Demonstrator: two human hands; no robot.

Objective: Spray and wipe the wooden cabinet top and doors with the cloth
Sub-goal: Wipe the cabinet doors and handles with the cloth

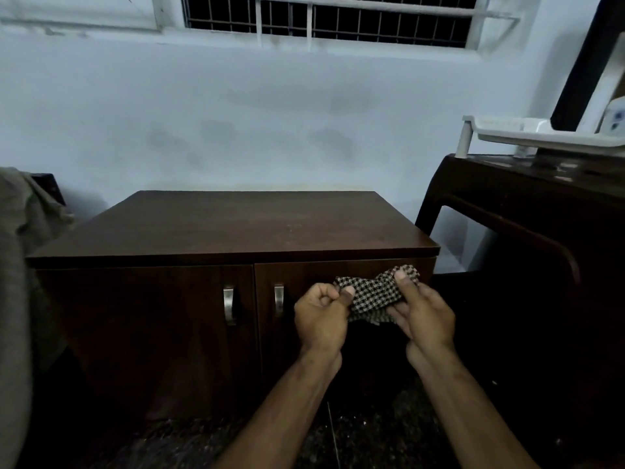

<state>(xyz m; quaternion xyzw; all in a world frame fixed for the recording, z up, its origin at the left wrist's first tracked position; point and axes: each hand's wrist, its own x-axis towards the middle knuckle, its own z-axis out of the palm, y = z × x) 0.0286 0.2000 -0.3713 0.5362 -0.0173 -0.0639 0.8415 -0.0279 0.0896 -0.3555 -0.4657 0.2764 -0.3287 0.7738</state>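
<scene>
- Holding the checked cloth (373, 296) between them, the left hand (321, 319) pinches one end with curled fingers and the right hand (422, 316) grips the other, probably bunching it into a pad for wiping.
- The cloth hangs before the right door (304, 340), just below the cabinet top (236, 225).
- The top's front edge lies close above; the dark table (541, 214) crowds the right side.
- No spray bottle shows.

A single wide-angle view from the person's head looks forward and down, squarely at the front of the wooden cabinet (233, 225), close enough that both forearms reach in from the near edge. Its top lies mid-frame with the doors below, the wall and barred window (324, 18) far behind. Straight lines bow toward the frame's edges.
</scene>
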